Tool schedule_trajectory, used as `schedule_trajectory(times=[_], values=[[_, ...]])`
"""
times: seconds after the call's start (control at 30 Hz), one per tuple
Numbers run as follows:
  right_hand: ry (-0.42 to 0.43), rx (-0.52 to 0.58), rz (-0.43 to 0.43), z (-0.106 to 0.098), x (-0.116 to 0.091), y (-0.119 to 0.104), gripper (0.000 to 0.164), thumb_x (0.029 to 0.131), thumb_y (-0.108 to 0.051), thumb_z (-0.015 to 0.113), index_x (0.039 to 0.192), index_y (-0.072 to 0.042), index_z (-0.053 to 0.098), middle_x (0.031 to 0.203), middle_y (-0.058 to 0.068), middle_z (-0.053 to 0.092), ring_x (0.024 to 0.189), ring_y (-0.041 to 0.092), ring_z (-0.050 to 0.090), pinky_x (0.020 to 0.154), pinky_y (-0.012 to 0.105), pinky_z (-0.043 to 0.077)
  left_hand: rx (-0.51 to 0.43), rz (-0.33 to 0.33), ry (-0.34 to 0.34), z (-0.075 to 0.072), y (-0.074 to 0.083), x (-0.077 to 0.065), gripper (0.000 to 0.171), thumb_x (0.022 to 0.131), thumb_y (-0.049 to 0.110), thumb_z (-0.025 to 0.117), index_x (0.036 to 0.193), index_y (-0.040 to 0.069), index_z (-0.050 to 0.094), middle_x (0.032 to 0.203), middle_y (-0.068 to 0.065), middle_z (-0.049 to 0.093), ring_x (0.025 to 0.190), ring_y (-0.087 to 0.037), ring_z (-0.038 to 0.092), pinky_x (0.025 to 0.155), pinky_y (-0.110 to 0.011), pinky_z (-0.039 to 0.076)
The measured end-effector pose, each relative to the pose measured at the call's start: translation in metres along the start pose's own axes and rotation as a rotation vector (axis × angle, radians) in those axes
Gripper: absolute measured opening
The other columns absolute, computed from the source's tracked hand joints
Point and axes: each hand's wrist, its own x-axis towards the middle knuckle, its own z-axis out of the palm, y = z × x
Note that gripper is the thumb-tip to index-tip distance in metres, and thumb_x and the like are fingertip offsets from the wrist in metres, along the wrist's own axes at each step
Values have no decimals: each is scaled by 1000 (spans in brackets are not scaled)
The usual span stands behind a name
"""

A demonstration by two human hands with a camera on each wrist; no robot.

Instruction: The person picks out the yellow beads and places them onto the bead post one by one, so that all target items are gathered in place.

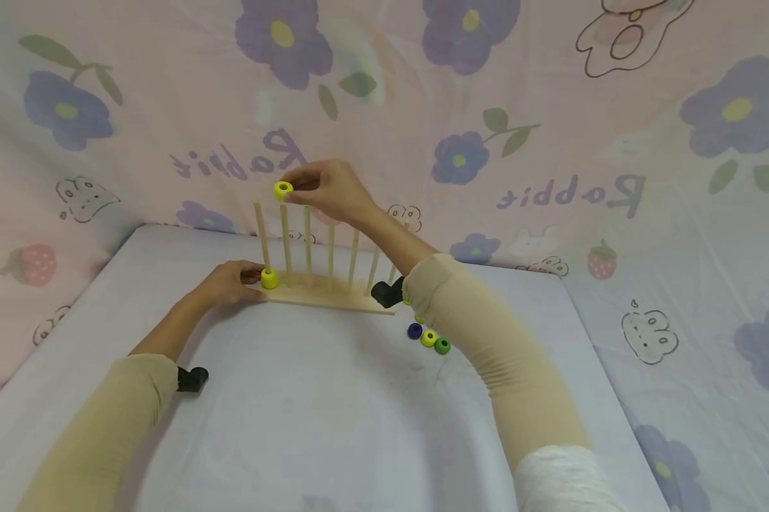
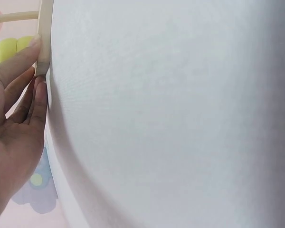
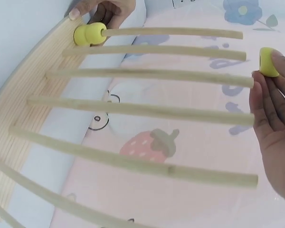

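Observation:
In the head view a wooden peg rack (image 1: pixel 333 302) stands on the table, a flat base with a row of upright pegs. My left hand (image 1: pixel 227 282) holds the base's left end, thumb at the front and fingers behind. On the leftmost peg sit two stacked yellow beads (image 3: pixel 90 34), close to those fingers. Above the rack, my right hand (image 1: pixel 327 190) pinches another yellow bead (image 1: pixel 283 190) between thumb and fingers. It is over the tip of the second peg in the head view. The right wrist view shows this bead (image 3: pixel 267 61) just beyond the peg tips.
Loose beads lie right of the rack: a dark blue bead (image 1: pixel 414 331), a yellow one (image 1: pixel 428 338) and a green one (image 1: pixel 443 345). More are partly hidden by the right sleeve (image 1: pixel 480 334). A printed curtain (image 1: pixel 384 107) hangs behind the white table (image 1: pixel 308 412).

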Motion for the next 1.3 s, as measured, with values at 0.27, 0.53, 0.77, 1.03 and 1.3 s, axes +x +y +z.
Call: schedule_trajectory(times=[0.27,0.53,0.77,1.03,1.3], values=[[-23,-36,-29,14,10,-5,29,88,-14,78,115,-5,74,103,2,76,88,5,70,82,17,55,-14,-9,-10,-1,1,-2,74,85,15,80,143,-11,43,137,-31,53,125,-44,53,108,-53,42],[-27,-60,-17,23,17,-5,31,87,-18,78,115,-7,73,102,0,76,90,1,69,82,14,53,-20,-35,-16,2,0,-2,75,85,17,80,145,-9,42,138,-30,52,126,-43,52,109,-53,41],[-48,-50,-3,27,19,-5,30,87,-18,79,114,-7,74,101,-2,76,89,1,69,82,15,53,-23,-43,-27,1,2,-1,75,86,17,79,145,-9,41,140,-30,51,128,-43,51,110,-53,40],[-65,-145,20,29,23,-6,29,88,-23,78,115,-12,75,103,-6,76,91,-1,68,82,14,52,5,-26,-19,-2,2,2,74,86,19,79,145,-8,42,139,-29,52,128,-42,51,110,-54,39],[-125,-223,69,33,24,-4,30,89,-28,77,117,-18,75,108,-9,75,96,0,66,83,13,50,-13,-41,-20,-1,2,0,75,86,18,80,144,-9,42,140,-30,51,128,-43,50,110,-54,40]])
